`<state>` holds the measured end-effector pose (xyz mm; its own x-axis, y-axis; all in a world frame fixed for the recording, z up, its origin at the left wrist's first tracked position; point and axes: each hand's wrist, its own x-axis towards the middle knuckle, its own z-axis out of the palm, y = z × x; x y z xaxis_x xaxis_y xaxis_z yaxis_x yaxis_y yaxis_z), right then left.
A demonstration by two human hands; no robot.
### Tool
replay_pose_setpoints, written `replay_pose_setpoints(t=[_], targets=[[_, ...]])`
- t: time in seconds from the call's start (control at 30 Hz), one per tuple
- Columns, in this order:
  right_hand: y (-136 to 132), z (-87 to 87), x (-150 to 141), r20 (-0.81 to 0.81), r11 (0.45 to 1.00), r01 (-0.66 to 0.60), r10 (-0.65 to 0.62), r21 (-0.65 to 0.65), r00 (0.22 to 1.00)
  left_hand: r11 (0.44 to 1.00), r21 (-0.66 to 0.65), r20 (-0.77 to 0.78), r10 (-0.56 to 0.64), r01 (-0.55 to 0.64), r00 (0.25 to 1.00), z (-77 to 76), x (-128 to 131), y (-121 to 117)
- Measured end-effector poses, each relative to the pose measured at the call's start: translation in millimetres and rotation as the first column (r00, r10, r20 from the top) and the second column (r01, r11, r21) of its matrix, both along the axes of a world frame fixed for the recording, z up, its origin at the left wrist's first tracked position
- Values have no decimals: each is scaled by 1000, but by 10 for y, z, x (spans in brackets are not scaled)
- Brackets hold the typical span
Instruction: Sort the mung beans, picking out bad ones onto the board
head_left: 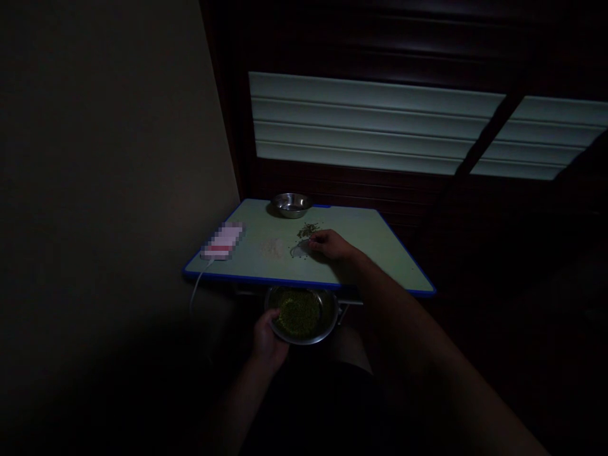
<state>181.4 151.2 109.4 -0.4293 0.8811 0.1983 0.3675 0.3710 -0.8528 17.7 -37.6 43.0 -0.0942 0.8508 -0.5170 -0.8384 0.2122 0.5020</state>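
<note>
My left hand (270, 342) is closed on the left rim of a metal bowl (308, 342), its thumb over the edge. Small green beans or grains (299, 313) lie in that bowl, which sits just below the table's front edge. Above the tabletop, my right hand (329, 244) pinches a thin pale piece (300, 249), perhaps clear plastic; its kind is hard to make out in the dim light. Just beyond the fingers is a loose pile of dark seeds (308, 230). To the left of the pale piece, pale grains (272, 247) are scattered.
The light green table (370, 247) has a blue edge. A second metal bowl (291, 206) stands at its back. On the left lies a blurred-out phone (223, 241) with a white cable (194, 292) hanging over the edge. A wall (142, 126) rises at left, dark slatted panels behind.
</note>
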Motion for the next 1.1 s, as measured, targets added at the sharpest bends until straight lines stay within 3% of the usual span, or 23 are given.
replay_pose_setpoints(t=[0.27,0.57,0.7,0.83,1.1], targets=[[30,34,-124,-13,990,-130,130,-48,991,1000,-3,17,11,-10,1000,8,-2,2],[-193,277,44,82,955,-236,254,-177,964,1000,2,34,-7,7,999,-3,17,18],[-247,280,125,71,985,-51,63,-162,995,1000,-5,34,-12,13,999,24,39,22],[-249,206,207,84,976,154,-142,-157,986,1000,10,46,-16,16,999,27,46,27],[-422,131,112,246,964,253,-227,-80,942,999,29,32,-22,21,999,-9,39,35]])
